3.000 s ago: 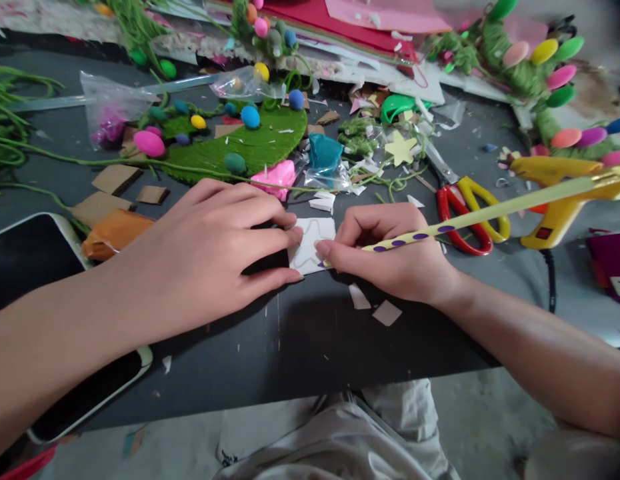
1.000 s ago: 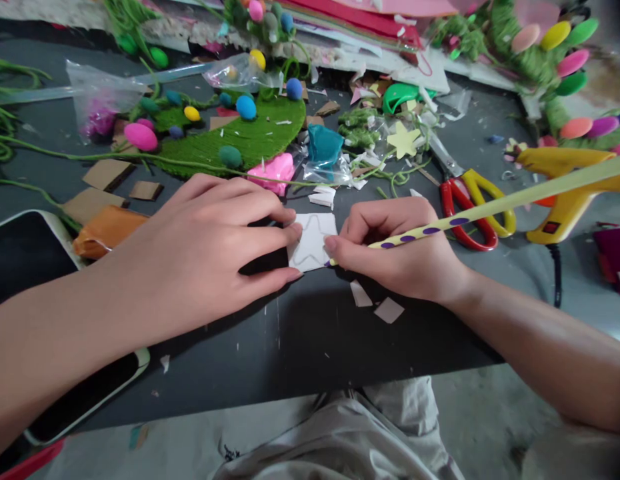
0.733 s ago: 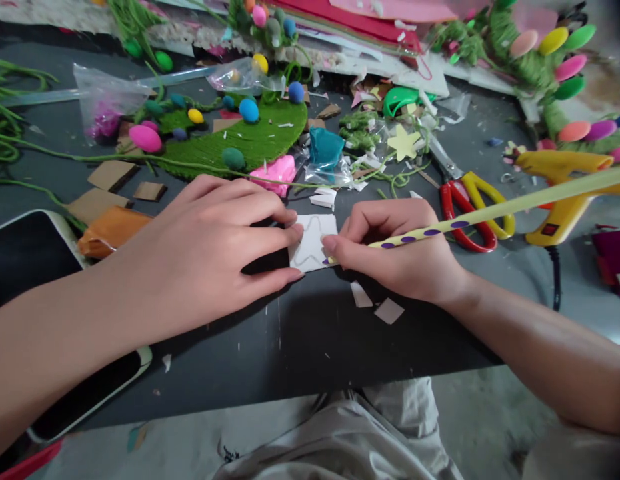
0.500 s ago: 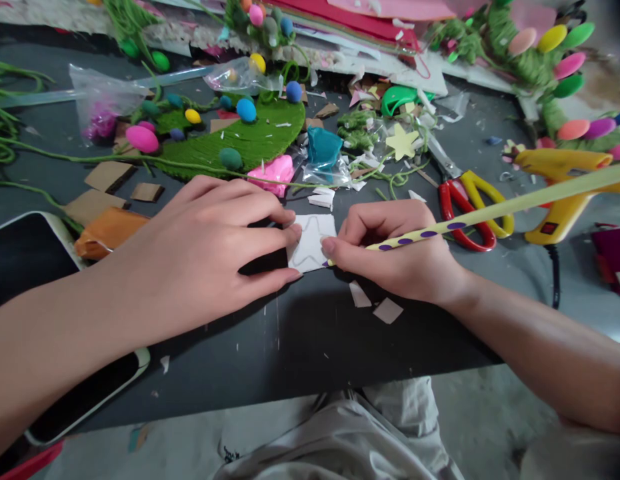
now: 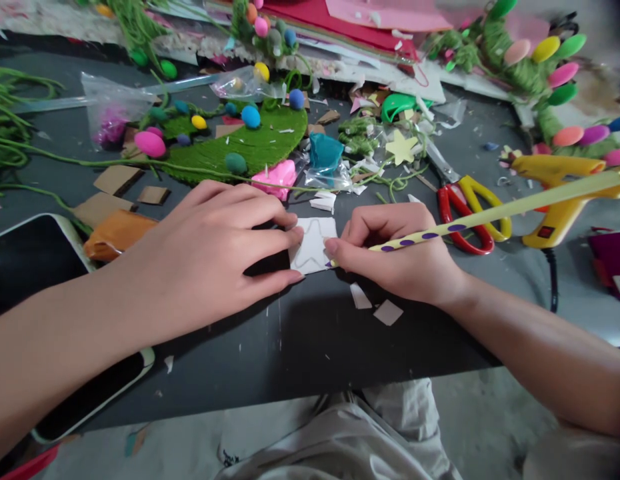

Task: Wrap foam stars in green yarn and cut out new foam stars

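A small white square of card [image 5: 314, 241] lies on the dark tabletop, with a grey star outline drawn on it. My left hand [image 5: 225, 237] rests over its left edge, fingers spread and fingertips pressing it down. A yellow pencil with purple dots [image 5: 443, 230] is gripped in my right hand [image 5: 395, 250], slanting up to the right. Its tip touches the card near the lower right corner. My right fingers are curled, and the thumb lies along the card's right edge. Two white paper scraps [image 5: 389, 313] sit just below my right hand.
Scissors with red and yellow handles [image 5: 465, 217] and a yellow glue gun [image 5: 555, 200] lie to the right. Behind are a green leaf-shaped piece [image 5: 275, 137], a yellow star [image 5: 402, 147] and a pink packet [image 5: 276, 179]. A phone [image 5: 35, 260] lies under my left arm.
The pencil tip makes small shifts around the card's lower right corner. My left hand stays put on the card. The whole view sways slightly.
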Demonstrator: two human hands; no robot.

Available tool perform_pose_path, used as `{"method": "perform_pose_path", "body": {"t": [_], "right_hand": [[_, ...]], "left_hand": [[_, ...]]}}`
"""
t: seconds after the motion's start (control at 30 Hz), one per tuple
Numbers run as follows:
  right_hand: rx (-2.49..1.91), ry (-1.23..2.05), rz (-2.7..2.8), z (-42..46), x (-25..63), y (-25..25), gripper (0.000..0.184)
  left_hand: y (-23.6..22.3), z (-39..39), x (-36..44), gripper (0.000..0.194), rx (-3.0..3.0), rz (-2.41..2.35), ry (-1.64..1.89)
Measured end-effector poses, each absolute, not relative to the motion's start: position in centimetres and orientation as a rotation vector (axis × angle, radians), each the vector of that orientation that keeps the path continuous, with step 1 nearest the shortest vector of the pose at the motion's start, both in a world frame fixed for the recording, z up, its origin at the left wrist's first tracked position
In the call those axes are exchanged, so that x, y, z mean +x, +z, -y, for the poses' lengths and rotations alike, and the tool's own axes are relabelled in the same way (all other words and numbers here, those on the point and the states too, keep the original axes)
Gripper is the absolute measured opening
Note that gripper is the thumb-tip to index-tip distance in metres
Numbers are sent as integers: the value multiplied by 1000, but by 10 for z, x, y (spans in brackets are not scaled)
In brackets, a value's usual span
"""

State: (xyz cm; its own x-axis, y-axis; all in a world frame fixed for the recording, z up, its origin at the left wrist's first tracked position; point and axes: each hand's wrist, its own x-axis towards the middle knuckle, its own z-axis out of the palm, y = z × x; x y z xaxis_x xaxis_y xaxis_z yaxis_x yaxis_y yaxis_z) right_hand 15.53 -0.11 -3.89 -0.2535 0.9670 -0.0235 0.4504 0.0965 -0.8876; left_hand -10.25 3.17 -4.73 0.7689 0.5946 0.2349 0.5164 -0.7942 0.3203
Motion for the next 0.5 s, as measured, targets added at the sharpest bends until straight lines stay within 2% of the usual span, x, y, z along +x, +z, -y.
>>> {"method": "perform_pose_path", "body": {"t": [0.5], "right_hand": [[-1398, 1159, 1747, 2, 153, -38, 35]], "left_hand": [[-47, -31, -103, 25, 2687, -842, 549]]}}
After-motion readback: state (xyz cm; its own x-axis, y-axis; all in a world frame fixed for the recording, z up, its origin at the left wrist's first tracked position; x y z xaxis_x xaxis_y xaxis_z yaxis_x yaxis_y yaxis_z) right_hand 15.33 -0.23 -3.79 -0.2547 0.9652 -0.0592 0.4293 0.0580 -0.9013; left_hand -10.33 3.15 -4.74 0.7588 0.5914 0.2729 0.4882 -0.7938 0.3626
